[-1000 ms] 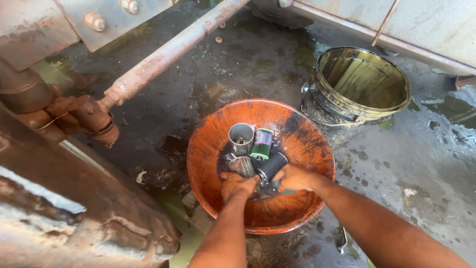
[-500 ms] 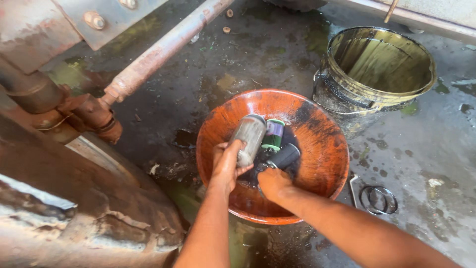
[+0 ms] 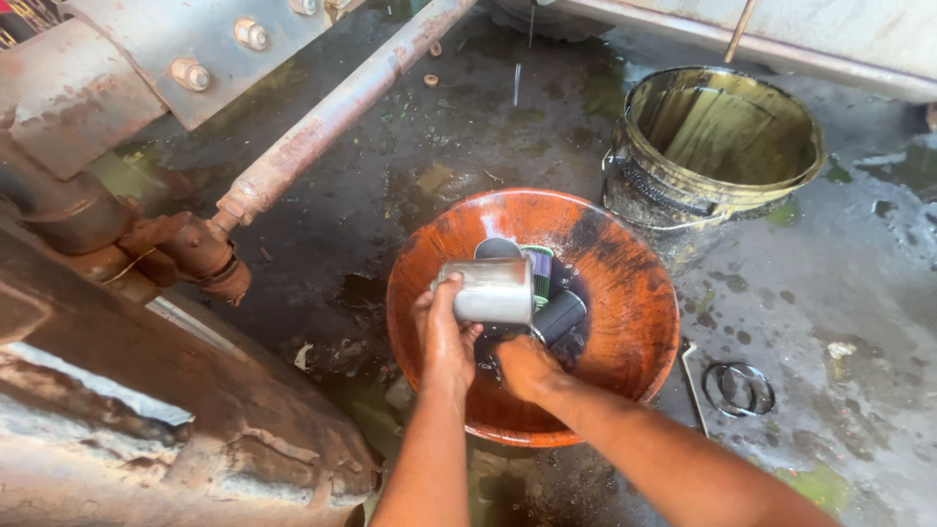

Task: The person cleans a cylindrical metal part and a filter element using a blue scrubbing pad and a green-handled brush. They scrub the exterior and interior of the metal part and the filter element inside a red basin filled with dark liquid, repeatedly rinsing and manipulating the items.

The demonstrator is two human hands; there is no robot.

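Observation:
An orange plastic basin [image 3: 625, 254] smeared with black oil sits on the wet ground. My left hand [image 3: 444, 332] grips a grey metal cylinder [image 3: 496, 290] and holds it on its side above the basin's left half. My right hand [image 3: 520, 361] is down in the dark liquid at the basin's bottom, fingers hidden under it. Beside that hand lie a green-banded can [image 3: 540, 270] and a black cylindrical part [image 3: 561, 314].
A dirty olive-green bucket [image 3: 722, 137] stands right behind the basin. A rusty steering rod [image 3: 332, 117] and vehicle frame [image 3: 146, 410] fill the left. A metal ring clip [image 3: 739, 387] lies on the ground at the right. The floor is wet and oily.
My left hand has lifted the grey cylinder out of the basin and turned it onto its side. My right hand has stayed low in the basin.

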